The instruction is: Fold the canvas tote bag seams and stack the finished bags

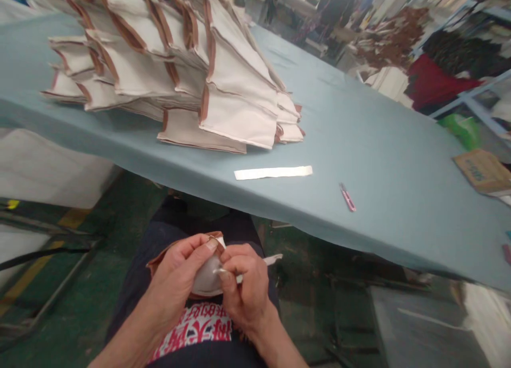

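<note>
Over my lap, my left hand [179, 267] is closed, pinching the brown edge of a white fabric piece with brown trim [207, 277]. My right hand [247, 283] is closed beside it, with its fingertips close to the same edge. A narrow white strip [273, 259] passes through my right hand; one end pokes out past the knuckles and a bit shows at the thumb tip. Much of the fabric piece is hidden behind my hands.
A large stack of white fabric pieces with brown edges [239, 113] covers the left of the blue-covered table [359, 144]. Near its front edge lie a white strip [273, 172] and small pink thread snips [347, 198]. A cardboard box [483, 170] stands at the right.
</note>
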Demonstrator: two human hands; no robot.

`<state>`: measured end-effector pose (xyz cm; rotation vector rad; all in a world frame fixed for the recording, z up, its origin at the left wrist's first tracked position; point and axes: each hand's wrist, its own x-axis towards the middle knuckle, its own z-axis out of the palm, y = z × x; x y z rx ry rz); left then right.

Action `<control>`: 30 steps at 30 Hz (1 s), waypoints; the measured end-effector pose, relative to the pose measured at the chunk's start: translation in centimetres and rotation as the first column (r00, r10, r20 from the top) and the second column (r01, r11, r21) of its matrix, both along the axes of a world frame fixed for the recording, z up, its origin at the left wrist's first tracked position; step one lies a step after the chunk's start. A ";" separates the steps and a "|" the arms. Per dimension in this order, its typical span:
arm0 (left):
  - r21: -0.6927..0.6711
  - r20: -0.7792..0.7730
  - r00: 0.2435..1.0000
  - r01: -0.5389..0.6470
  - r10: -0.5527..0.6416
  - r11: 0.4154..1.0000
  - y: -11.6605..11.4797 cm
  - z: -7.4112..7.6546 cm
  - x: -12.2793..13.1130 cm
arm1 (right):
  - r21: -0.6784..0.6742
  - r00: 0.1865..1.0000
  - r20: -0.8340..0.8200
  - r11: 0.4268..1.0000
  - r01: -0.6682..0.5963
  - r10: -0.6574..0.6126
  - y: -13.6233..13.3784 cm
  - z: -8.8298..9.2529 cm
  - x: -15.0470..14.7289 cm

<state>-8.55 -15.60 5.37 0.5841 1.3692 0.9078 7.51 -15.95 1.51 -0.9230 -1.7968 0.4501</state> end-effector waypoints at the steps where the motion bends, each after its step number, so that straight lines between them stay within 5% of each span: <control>1: -0.002 0.012 1.000 -0.018 0.018 1.000 0.1 0.0 -0.1 | -0.010 0.999 0.006 0.999 0.034 -0.034 -0.7 -0.2 0.2; 6: 0.064 0.017 1.000 0.005 -0.006 0.998 0.9 0.6 -2.4 | -0.070 0.999 0.038 0.997 0.025 -0.022 -2.5 0.3 0.8; 11: 0.335 -0.269 0.957 0.196 -0.106 0.921 1.3 2.4 -4.5 | -0.114 0.998 -0.037 0.992 0.047 -0.052 -2.2 3.2 0.8; 14: 0.399 -0.436 0.896 0.272 -0.079 0.876 1.4 3.5 -4.9 | -0.042 0.996 0.053 0.997 0.072 -0.070 -1.7 5.6 1.7; 17: 0.436 -0.491 0.868 0.321 -0.077 0.841 1.7 4.2 -4.7 | 0.095 0.983 0.180 0.995 -0.041 0.023 -0.5 7.8 2.5; 22: 0.429 -0.491 0.867 0.329 -0.088 0.841 1.8 5.3 -4.3 | 0.176 0.873 0.455 0.943 -0.283 0.177 2.7 9.1 2.0; 30: 0.252 -0.469 0.865 0.325 -0.179 0.912 0.9 4.4 -3.8 | 0.184 0.753 0.625 0.899 -0.398 0.205 3.8 8.5 1.0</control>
